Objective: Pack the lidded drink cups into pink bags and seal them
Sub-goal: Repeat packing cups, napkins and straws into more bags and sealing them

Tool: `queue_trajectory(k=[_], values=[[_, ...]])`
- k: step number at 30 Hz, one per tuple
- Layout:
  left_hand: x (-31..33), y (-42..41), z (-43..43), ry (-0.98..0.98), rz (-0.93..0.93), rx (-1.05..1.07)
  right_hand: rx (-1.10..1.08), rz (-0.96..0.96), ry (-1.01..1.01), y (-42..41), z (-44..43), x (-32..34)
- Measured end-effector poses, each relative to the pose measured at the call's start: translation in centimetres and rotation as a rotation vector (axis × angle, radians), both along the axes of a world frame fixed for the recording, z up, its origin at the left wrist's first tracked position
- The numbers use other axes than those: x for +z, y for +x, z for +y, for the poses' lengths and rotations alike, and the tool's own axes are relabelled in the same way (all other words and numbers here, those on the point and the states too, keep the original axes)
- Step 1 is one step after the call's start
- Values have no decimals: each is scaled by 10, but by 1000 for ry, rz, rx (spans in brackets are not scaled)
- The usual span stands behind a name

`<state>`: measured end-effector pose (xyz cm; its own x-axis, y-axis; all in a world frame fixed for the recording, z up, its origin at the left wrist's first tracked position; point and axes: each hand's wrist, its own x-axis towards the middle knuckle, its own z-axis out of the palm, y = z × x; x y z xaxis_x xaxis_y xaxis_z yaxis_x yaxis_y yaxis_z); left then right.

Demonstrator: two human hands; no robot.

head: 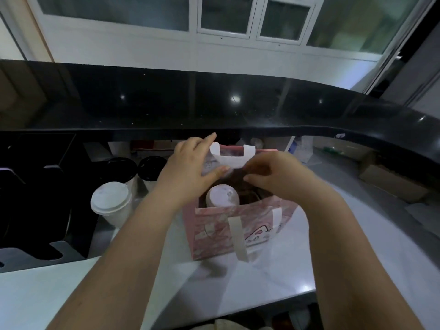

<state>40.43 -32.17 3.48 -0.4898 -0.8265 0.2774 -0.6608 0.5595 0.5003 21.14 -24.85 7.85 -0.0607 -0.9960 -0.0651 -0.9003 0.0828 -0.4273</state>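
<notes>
A pink paper bag with white handles stands open on the white counter. Inside it a cup with a white lid shows at the left. My left hand holds the bag's far wall by the white rear handle, thumb on the inner side. My right hand pinches the same far edge just right of that handle. The front handle hangs down the bag's near face. The right half of the bag's inside is dark and partly hidden by my right hand.
To the left of the bag stands a white-lidded cup, with two black-lidded cups behind it. Black holders fill the far left. A raised black ledge runs across behind. Cardboard boxes lie at the right.
</notes>
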Motion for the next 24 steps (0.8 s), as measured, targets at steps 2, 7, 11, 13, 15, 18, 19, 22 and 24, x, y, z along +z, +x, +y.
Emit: queue_trajectory(k=[2,7,11,13,15,18,19,22,24], values=[[2,4,-1,-14,33,19,-14,-27,-118,13,2,10],[14,25,-4,-135,30,76,49,-9,-264,61,-4,23],[16,67,-8,-174,32,178,116,21,-321,97,-12,24],[9,94,-8,-177,33,286,167,38,-322,117,-16,22],[-4,121,-4,-156,39,408,231,77,-328,139,-21,16],[-28,155,6,-81,50,528,299,114,-320,174,-29,1],[-36,166,10,-52,32,550,310,127,-309,185,-32,-4],[-50,197,19,-5,-25,617,337,159,-238,212,-43,-23],[-57,217,25,0,-35,663,355,169,-179,228,-51,-36]])
